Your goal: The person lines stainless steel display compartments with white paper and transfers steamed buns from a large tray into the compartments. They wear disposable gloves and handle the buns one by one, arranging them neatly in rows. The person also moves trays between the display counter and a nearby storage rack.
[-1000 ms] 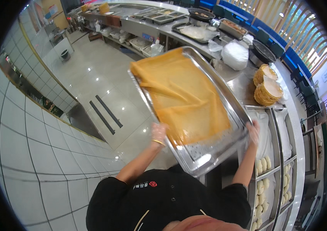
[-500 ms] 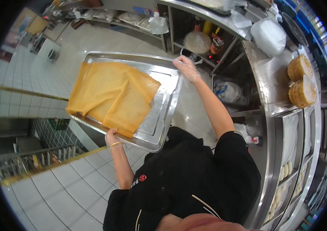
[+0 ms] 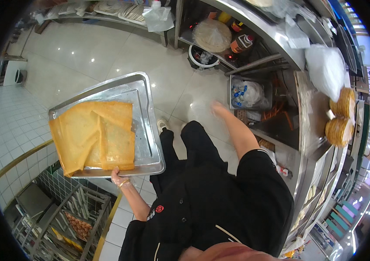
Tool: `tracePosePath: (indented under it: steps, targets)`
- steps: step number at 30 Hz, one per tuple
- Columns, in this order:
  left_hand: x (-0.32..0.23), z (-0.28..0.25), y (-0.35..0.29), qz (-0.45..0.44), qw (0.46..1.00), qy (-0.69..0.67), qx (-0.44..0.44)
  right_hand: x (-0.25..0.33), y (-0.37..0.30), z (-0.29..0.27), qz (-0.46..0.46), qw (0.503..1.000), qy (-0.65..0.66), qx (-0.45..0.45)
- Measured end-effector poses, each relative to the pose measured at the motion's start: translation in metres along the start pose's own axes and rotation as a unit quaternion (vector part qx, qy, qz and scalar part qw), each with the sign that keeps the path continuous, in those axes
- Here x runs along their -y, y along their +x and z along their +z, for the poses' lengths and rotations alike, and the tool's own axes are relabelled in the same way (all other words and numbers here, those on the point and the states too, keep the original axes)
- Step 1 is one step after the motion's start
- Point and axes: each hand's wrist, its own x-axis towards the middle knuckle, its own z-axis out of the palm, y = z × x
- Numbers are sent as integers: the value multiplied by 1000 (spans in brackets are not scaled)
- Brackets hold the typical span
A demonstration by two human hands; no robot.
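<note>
A rectangular metal tray [image 3: 143,130] is held out to my left, above the floor. My left hand [image 3: 117,177], in a clear glove with a gold-coloured bracelet at the wrist, is closed on its near rim. On the tray lies a yellow-orange cloth [image 3: 95,139], folded and creased, with one corner hanging over the left edge. My right hand [image 3: 219,109] is apart from the tray, out over the floor near the shelving. It is smeared by motion, so its fingers cannot be made out.
A plastic bin with bags [image 3: 250,93], a bucket [image 3: 202,57] and a sauce bottle [image 3: 241,43] are by the shelves ahead right. Woven baskets [image 3: 341,130] and a white bag [image 3: 325,71] rest on the right counter. At lower left stands a metal rack [image 3: 78,217].
My right hand has let go of the tray's far right corner and moved away. The tray has swung left and turned, still in my left hand. My view has shifted too.
</note>
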Motion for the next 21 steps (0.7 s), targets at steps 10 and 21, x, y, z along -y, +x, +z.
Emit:
tracePosePath:
  steps: [10, 21]
  targets:
    - [61, 90, 14, -9, 999, 36, -2, 190, 11, -77, 100, 960, -146, -215]
    - [117, 119, 32, -3, 995, 92, -33, 250, 118, -108, 83, 937, -38, -337]
